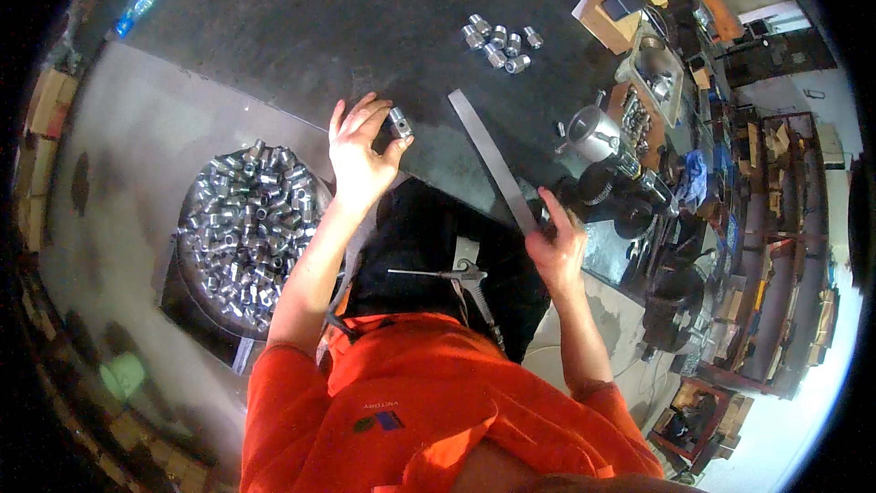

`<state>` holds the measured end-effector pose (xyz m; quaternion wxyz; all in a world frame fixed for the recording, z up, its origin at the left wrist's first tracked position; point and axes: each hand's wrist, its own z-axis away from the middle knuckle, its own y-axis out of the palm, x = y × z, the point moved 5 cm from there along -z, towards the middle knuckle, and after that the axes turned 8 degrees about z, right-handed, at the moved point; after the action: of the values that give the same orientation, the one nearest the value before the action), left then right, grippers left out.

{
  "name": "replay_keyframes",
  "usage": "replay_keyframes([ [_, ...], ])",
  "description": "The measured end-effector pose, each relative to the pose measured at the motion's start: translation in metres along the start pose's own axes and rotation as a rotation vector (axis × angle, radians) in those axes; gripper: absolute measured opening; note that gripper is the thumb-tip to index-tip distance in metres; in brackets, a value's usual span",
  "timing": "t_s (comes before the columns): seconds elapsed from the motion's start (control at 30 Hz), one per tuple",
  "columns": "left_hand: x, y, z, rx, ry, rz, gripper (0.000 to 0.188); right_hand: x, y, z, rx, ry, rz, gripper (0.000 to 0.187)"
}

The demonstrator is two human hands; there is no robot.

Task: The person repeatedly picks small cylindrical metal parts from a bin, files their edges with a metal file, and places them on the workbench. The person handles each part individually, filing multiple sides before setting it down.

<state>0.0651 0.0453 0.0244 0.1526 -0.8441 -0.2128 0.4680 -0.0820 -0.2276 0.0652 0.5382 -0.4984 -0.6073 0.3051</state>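
My left hand (363,153) pinches a short cylindrical metal fitting (399,122) between thumb and fingers, just above the dark bench top (274,55). A hole shows in the fitting's side. My right hand (558,248) is closed round the near end of a long flat grey file (491,157), with the index finger stretched along it. The file points away and to the left, apart from the fitting. Beyond its far tip, several similar fittings (497,44) lie loosely grouped on the bench. An air blow gun (470,276) with a thin nozzle rests across my lap.
To my left, a large heap of metal fittings (246,228) fills a round container below bench height. A cast metal fixture (595,132) stands at the bench's right side, near a box of small parts (631,119). Shelving (776,246) stands farther right.
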Motion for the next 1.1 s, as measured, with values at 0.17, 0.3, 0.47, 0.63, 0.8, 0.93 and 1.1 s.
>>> replay_keyframes([
  [0.17, -0.002, 0.000, 0.001, -0.015, 0.008, 0.009, 0.042, 0.020, 0.001, -0.010, -0.086, -0.095, 0.208, 0.064],
  [0.3, -0.003, -0.004, 0.001, -0.020, 0.025, -0.004, 0.042, 0.069, -0.005, -0.015, -0.042, -0.247, 0.077, 0.078],
  [0.47, -0.002, -0.017, 0.000, -0.012, 0.011, 0.076, 0.046, 0.124, 0.061, -0.054, 0.114, -0.473, -0.037, 0.090],
  [0.63, -0.011, -0.057, -0.004, -0.075, 0.065, 0.119, 0.048, 0.163, 0.080, -0.034, 0.276, -0.786, -0.304, 0.084],
  [0.8, -0.031, -0.076, -0.010, -0.089, 0.104, 0.238, 0.049, 0.138, 0.056, -0.010, 0.358, -0.675, -0.533, 0.061],
  [0.93, -0.047, -0.070, -0.015, -0.093, 0.143, 0.351, 0.050, 0.103, 0.042, 0.006, 0.433, -0.422, -0.560, 0.055],
  [1.1, -0.059, -0.050, -0.024, -0.018, 0.118, 0.464, 0.051, 0.075, 0.031, 0.034, 0.485, -0.277, -0.600, 0.053],
])
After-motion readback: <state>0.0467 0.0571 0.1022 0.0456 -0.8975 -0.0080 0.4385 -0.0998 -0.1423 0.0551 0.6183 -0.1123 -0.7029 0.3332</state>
